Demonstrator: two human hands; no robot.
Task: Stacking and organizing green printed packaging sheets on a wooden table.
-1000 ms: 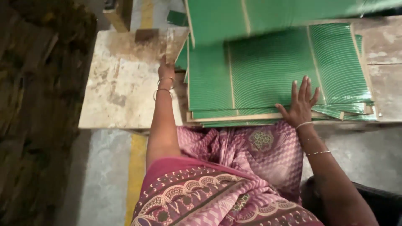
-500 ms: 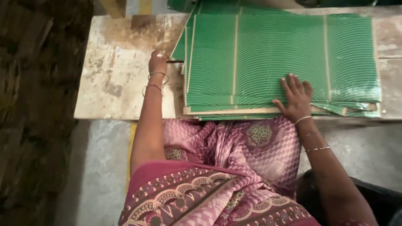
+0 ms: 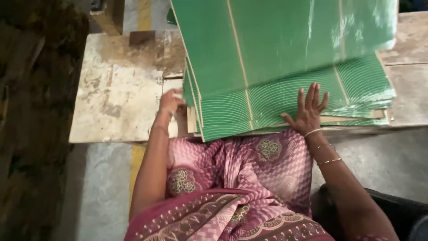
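While the left hand (image 3: 170, 101) pinches the edge of the green sheets (image 3: 285, 67) on the table (image 3: 120, 93), lifting the top one, the right hand (image 3: 307, 111) presses flat, fingers spread; next comes steadying the stack

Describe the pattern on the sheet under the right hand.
Green sheet with thin pale curved lines and tan bands, under the right hand; head view.

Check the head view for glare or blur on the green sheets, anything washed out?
Head view: pale glare streaks on the lifted green sheet, its surface smeared by motion blur; the stack of green sheets below stays sharp, with its curved white lines readable. Right hand and left hand are evenly lit; the far left edge falls into deep shadow.
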